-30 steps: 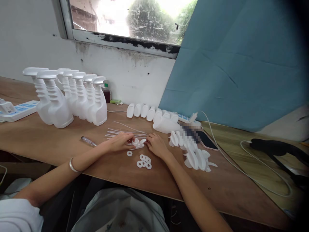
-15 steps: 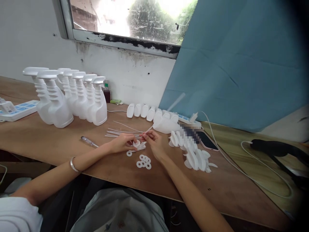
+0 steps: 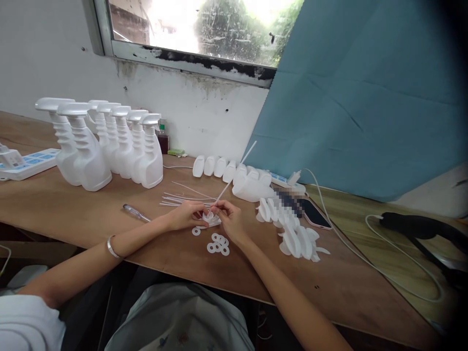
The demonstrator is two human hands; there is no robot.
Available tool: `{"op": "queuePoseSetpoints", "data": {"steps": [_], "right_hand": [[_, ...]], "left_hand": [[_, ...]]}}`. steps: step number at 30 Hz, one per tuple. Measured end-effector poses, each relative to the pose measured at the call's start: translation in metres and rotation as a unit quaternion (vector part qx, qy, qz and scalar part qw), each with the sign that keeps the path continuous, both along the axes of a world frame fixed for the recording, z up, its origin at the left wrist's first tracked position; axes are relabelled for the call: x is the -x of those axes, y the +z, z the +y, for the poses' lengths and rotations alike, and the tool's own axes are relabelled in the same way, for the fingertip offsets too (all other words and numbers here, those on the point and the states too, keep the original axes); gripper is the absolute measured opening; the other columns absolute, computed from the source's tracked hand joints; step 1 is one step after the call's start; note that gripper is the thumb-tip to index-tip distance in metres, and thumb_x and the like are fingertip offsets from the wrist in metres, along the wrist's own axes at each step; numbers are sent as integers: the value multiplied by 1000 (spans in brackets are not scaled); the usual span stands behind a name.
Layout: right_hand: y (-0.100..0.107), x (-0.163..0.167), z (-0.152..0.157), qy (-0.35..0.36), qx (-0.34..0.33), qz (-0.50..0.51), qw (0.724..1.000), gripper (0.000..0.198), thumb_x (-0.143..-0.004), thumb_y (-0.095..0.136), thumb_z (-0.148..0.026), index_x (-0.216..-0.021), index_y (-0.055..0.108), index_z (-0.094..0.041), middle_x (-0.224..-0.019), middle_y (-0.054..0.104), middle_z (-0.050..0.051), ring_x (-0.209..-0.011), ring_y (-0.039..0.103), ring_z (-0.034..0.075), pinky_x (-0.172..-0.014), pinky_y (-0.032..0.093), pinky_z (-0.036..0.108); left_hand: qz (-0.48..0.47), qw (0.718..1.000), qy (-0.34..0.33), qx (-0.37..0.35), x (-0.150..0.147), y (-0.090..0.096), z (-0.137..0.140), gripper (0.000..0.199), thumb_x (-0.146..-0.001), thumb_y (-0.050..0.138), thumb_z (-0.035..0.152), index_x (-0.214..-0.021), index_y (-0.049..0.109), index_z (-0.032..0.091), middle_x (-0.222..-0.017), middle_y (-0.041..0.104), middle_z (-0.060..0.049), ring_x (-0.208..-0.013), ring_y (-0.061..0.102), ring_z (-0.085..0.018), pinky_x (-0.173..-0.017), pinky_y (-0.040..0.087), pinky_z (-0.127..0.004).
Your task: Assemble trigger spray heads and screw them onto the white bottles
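My left hand (image 3: 193,214) is closed on a white spray nozzle head (image 3: 211,220), which it holds down against the table. Pinched in my right hand (image 3: 229,219) is the lower end of a thin white plastic tube (image 3: 237,170). The tube slants up and to the right, its lower end right at the nozzle head; whether it sits inside is hidden by my fingers. Just below my hands lies a small cluster of white ring washers (image 3: 218,244), with one single washer (image 3: 196,231) apart by my left hand. More thin tubes (image 3: 171,200) lie behind my left wrist.
Several white spray bottles (image 3: 91,161) stand at the back left. A screwdriver (image 3: 136,213) lies left of my forearm. White caps (image 3: 209,166), a white bottle lying on its side (image 3: 252,187), translucent white parts (image 3: 300,239), a phone (image 3: 315,213) and a power strip (image 3: 36,161) are around the table.
My right hand has shifted slightly left, closer to the nozzle head. The tube in it has swung to a steeper slant, its upper end now further left.
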State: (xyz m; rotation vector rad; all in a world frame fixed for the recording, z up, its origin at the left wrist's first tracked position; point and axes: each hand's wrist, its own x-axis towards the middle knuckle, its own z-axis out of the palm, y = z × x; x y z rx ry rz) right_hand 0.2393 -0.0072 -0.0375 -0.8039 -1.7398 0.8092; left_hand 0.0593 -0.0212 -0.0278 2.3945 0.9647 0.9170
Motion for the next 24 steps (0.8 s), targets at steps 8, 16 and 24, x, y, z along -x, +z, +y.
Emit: {"op": "queuePoseSetpoints", "data": {"steps": [8,16,24], "right_hand": [[11,-2,-6,-43,-86,-85,992,17,-80,54,-34,-73,58,-19,-72,61,3,-69,55,17,-67,44,29],[15,0,-8,-36,-146,-141,978,20,-86,44,-32,-73,53,-21,-72,59,3,-69,55,17,-67,42,28],[13,3,-10,-39,-177,-164,970,18,-87,43,-28,-76,55,-21,-75,61,4,-72,56,18,-68,43,29]], "left_hand": [[3,1000,-5,4,0,1,-1,26,-72,65,36,-81,59,12,-73,59,-2,-61,55,-10,-57,46,-19],[4,1000,-5,5,-1,4,-3,26,-73,64,37,-81,59,12,-71,59,-2,-59,54,-10,-56,45,-19],[1,1000,-4,-6,-1,1,-1,26,-73,64,37,-80,60,13,-71,59,-2,-62,54,-11,-58,44,-19]]}}
